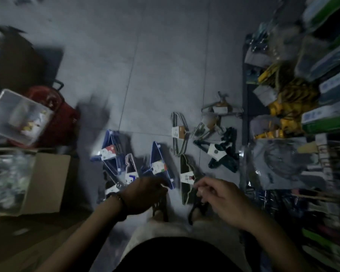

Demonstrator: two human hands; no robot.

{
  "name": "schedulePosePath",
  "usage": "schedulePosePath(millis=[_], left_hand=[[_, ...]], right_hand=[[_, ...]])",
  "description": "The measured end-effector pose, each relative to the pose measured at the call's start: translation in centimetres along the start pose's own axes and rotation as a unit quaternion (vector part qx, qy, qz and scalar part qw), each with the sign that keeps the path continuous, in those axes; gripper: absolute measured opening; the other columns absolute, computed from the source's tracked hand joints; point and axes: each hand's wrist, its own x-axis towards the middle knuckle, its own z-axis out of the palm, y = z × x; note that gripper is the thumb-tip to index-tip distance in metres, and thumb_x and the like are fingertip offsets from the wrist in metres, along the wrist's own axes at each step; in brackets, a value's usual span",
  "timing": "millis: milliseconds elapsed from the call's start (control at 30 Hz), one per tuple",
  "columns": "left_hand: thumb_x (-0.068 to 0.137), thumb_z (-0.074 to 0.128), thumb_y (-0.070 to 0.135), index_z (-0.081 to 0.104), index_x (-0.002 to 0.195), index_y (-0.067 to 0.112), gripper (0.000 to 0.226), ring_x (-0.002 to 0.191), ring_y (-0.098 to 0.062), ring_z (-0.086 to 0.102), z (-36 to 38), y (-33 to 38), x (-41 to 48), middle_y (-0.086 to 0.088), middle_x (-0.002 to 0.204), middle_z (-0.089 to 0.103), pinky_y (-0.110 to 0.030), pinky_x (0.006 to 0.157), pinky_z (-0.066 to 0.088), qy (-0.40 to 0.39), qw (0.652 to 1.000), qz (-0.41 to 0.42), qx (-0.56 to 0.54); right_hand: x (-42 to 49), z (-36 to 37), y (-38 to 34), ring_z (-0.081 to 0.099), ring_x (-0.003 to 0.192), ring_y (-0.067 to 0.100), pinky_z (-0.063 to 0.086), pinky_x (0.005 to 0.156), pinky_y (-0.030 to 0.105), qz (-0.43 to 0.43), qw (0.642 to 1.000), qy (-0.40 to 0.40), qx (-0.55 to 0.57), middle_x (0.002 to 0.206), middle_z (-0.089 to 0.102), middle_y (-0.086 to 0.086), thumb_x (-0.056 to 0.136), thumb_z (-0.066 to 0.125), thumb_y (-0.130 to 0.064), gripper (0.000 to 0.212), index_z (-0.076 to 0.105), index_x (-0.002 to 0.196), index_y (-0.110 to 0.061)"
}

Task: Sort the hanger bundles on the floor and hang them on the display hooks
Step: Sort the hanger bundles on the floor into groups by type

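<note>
Head view: blue hanger bundle [158, 156] lies just beyond the left hand [145, 190], dark hanger bundle [185, 165] just left of the right hand [222, 195]; both hands curled, grips indiscernible through blur; bundles probably light, stiff, best lifted by hooks.

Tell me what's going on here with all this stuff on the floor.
A person leans over a grey tiled floor sorting hanger bundles. Their left hand reaches the near end of a blue hanger bundle, and their right hand, fingers curled, is by a dark hanger bundle with a white label; blur hides whether either grips. A striped grey-and-white bundle, a dark green bundle and a second blue bundle lie on the floor too.
</note>
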Motion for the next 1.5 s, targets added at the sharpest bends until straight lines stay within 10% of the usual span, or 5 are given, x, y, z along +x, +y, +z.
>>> schedulePosePath(millis=[733, 1000, 1100, 1300, 1500], left_hand=[[0.104, 0.059, 0.027, 0.066, 0.127, 0.022, 0.025, 0.098, 0.0, 0.063, -5.0, 7.6, 1.0, 0.009, 0.117, 0.068, -0.001, 0.084, 0.043, 0.137, 0.984, -0.051, 0.099], [0.099, 0.066, 0.035, 0.072, 0.119, 0.026, 0.024, 0.083, -0.004, 0.07, -18.6, 2.3, 12.5, 0.009, 0.101, 0.073, -0.018, 0.078, 0.051, 0.137, 0.987, -0.019, 0.078], [0.101, 0.064, 0.033, 0.072, 0.115, 0.021, 0.02, 0.069, 0.016, 0.06, -25.1, -2.9, 19.4, 0.023, 0.094, 0.068, -0.002, 0.067, 0.04, 0.118, 0.989, 0.014, 0.085], [0.103, 0.052, 0.04, 0.064, 0.135, 0.015, 0.042, 0.126, -0.027, 0.061, -42.5, -11.4, 29.7, -0.007, 0.134, 0.065, -0.027, 0.101, 0.045, -0.067, 0.986, -0.029, 0.147], [0.105, 0.052, 0.041, 0.069, 0.12, 0.03, 0.025, 0.101, -0.009, 0.063, -59.5, -10.5, 31.6, 0.008, 0.119, 0.071, -0.023, 0.088, 0.048, -0.077, 0.986, 0.06, 0.138]], right_hand=[[6.2, -10.4, -0.2, 0.067, 0.092, 0.008, 0.058, 0.085, 0.035, -0.061, 0.988, -0.042, -0.138, 0.106, 0.068, -0.011, 0.104, 0.053, -0.043, 0.017, 0.064, 0.113, -0.034], [19.6, -13.0, -7.9, 0.067, 0.092, 0.011, 0.055, 0.083, 0.036, -0.073, 0.994, -0.004, -0.087, 0.102, 0.07, -0.008, 0.103, 0.055, -0.042, 0.021, 0.068, 0.109, -0.027], [28.1, -13.7, -11.9, 0.067, 0.085, 0.003, 0.053, 0.07, 0.026, -0.042, 0.996, 0.019, -0.077, 0.099, 0.07, -0.015, 0.103, 0.056, -0.042, 0.018, 0.068, 0.11, -0.031], [42.8, -14.1, -25.0, 0.057, 0.085, 0.004, 0.036, 0.063, 0.014, 0.053, 0.991, 0.019, -0.12, 0.106, 0.066, -0.007, 0.108, 0.049, -0.038, 0.023, 0.062, 0.121, -0.023], [47.5, -17.2, -34.6, 0.058, 0.09, 0.0, 0.037, 0.067, 0.015, 0.086, 0.993, 0.039, -0.073, 0.106, 0.064, -0.016, 0.105, 0.05, -0.047, 0.023, 0.064, 0.117, -0.033]])
